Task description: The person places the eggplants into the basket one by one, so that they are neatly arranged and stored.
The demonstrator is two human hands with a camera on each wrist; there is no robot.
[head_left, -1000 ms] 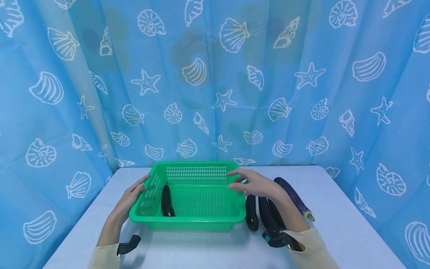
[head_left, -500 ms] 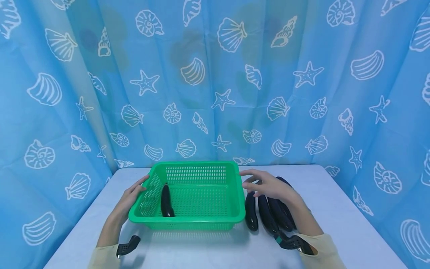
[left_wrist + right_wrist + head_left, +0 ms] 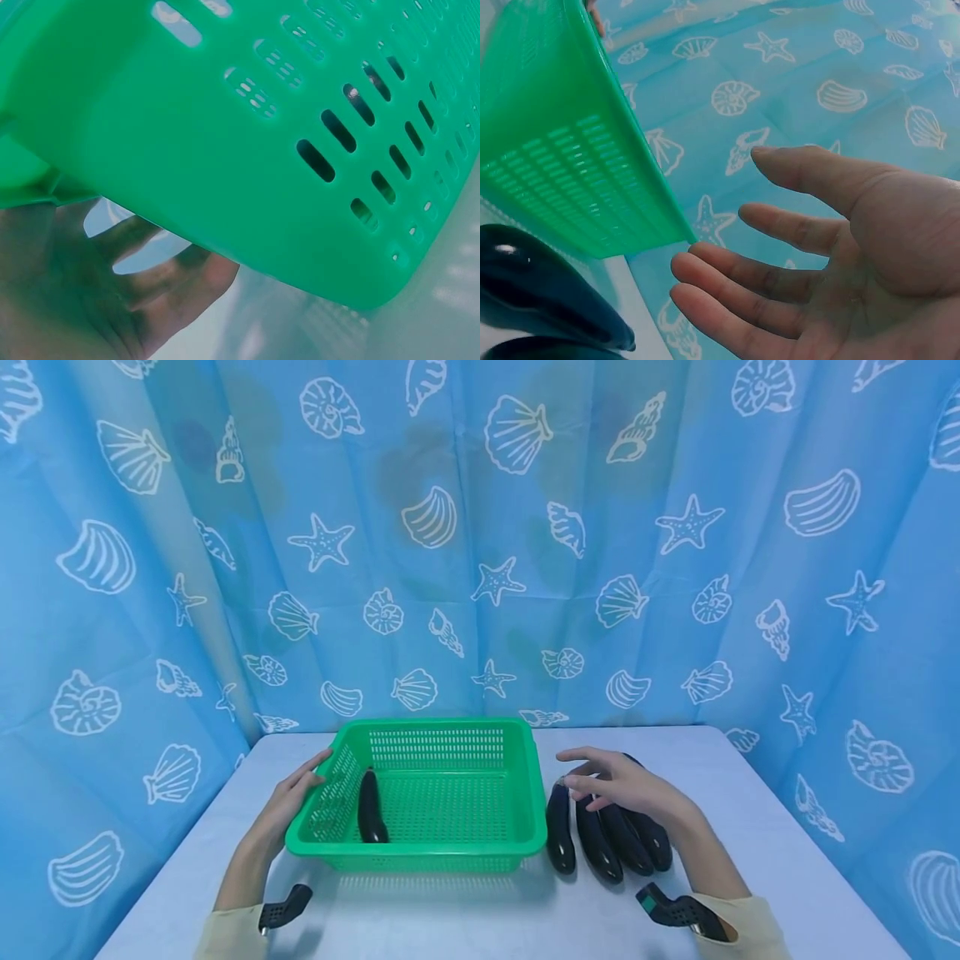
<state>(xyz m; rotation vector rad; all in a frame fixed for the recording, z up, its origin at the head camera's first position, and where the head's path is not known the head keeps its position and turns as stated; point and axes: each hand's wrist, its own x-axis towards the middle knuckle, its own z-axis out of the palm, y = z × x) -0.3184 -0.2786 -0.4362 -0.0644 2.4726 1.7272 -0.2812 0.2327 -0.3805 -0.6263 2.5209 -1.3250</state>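
A green plastic basket (image 3: 416, 850) with slotted walls stands on the white table, with one dark eggplant (image 3: 371, 807) lying in its left part. My left hand (image 3: 288, 793) holds the basket's left rim, and in the left wrist view its fingers (image 3: 161, 281) reach along the outside wall. To the right of the basket, several eggplants (image 3: 597, 843) lie side by side. Over their far ends hovers my right hand (image 3: 626, 783), fingers spread and nothing in them. The right wrist view shows its palm, with an eggplant (image 3: 544, 289) at the lower left.
A blue curtain (image 3: 480, 543) with white shell and starfish prints hangs behind and on both sides of the white table (image 3: 450, 927). A dark wrist mount (image 3: 686, 912) sits at the right sleeve.
My right hand has drawn away from the basket's right side and moved right over the eggplants, uncovering more of their near ends. The left hand stays at the left rim.
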